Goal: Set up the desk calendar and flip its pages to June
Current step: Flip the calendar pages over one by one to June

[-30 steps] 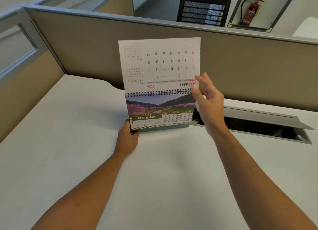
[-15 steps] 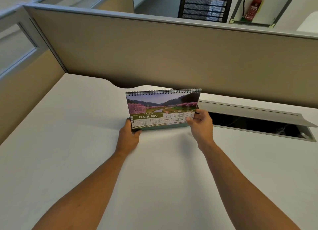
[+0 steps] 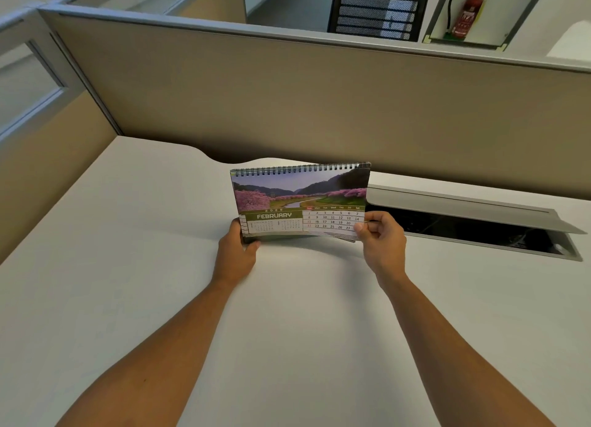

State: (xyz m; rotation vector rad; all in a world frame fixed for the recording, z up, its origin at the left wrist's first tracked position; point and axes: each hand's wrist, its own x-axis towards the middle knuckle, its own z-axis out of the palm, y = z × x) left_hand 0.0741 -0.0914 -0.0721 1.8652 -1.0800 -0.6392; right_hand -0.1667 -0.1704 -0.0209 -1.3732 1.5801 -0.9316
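A spiral-bound desk calendar (image 3: 300, 199) stands upright on the white desk (image 3: 128, 266), showing a FEBRUARY page with pink trees and a river. My left hand (image 3: 236, 250) grips its lower left corner. My right hand (image 3: 380, 238) pinches the lower right corner of the February page between thumb and fingers, and that corner is lifted slightly off the pages behind it.
A beige cubicle partition (image 3: 319, 107) rises right behind the calendar and along the left side. To the right, a grey cable-tray lid (image 3: 463, 206) stands open over a dark slot in the desk. A black mesh chair (image 3: 377, 11) and a red fire extinguisher (image 3: 467, 14) are beyond the partition.
The previous page, held up over the spiral a second ago, has gone over the back. My right hand came down to the lower right corner and now pinches the February page.
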